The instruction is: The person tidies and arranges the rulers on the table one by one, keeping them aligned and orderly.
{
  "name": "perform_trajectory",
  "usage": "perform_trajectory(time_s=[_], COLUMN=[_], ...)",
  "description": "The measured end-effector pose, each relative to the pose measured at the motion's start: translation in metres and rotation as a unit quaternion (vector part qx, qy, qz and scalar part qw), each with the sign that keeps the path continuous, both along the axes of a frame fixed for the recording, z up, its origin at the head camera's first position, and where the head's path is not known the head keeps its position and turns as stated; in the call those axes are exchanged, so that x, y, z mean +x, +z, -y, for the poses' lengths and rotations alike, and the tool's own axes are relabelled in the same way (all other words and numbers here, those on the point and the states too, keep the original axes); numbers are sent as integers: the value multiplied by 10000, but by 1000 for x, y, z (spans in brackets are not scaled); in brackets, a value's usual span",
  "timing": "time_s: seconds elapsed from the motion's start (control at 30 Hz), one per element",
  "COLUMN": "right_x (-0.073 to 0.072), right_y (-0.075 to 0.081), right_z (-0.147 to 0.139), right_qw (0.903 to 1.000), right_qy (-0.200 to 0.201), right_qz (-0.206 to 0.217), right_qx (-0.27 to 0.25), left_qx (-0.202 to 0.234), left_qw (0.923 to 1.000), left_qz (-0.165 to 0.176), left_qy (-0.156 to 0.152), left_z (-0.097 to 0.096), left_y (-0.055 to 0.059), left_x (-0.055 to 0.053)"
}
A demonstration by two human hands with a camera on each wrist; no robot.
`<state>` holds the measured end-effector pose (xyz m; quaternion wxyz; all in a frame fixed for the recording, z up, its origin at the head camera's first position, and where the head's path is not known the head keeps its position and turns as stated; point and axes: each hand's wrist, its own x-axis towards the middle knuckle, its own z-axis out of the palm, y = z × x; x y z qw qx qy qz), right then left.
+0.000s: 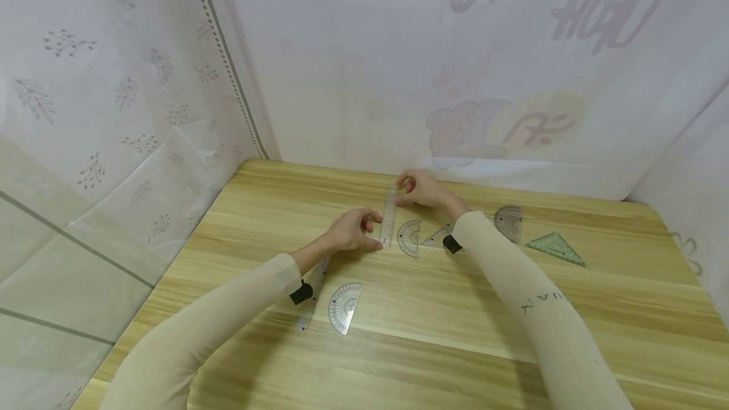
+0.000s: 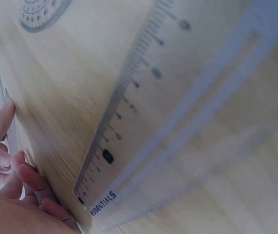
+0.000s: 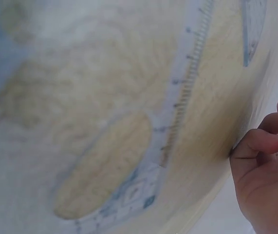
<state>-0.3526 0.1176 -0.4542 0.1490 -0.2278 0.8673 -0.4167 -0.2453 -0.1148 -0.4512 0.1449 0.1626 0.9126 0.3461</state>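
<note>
Sleeves (image 1: 529,296), hands (image 1: 348,231) (image 1: 424,188) flanking ruler (image 1: 388,219), table edge (image 1: 319,169) beyond

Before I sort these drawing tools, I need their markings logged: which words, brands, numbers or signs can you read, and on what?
"ESSENTIALS": on the near ruler; its scale numbers are too blurred.
Far ruler: too small to read.
Protractors and green set square: too small.
Clear set square: scale too blurred.
Right sleeve and wall covering: lettering present, but I cannot read it reliably.
</note>
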Motion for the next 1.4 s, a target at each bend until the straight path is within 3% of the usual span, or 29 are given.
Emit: perform_trajectory(time_s=[0.2,0.5,0.63,0.83,1.03,1.4], right_x=[3,3,3,3,4,5], right_y=[6,11,13,12,14,17], right_z=[1,4,5,5,3,-1], right_qw=[9992,9982,9973,9918,9910,9890], right_qy=[-237,-310,-319,-478,-500,-449], right_qz=[304,405,443,830,838,921], right_qx=[-140,-320,-492,-848,-920,-1068], left_qx=[165,480,557,563,669,1373], left_qw=[9995,9956,9955,9973,9974,9895], left_qz=[240,773,741,479,248,362], left_qy=[114,221,176,24,-137,-279], left_z=[-1,0,1,1,3,4], left_y=[3,8,8,3,1,3], left_x=[2,3,3,2,1,6])
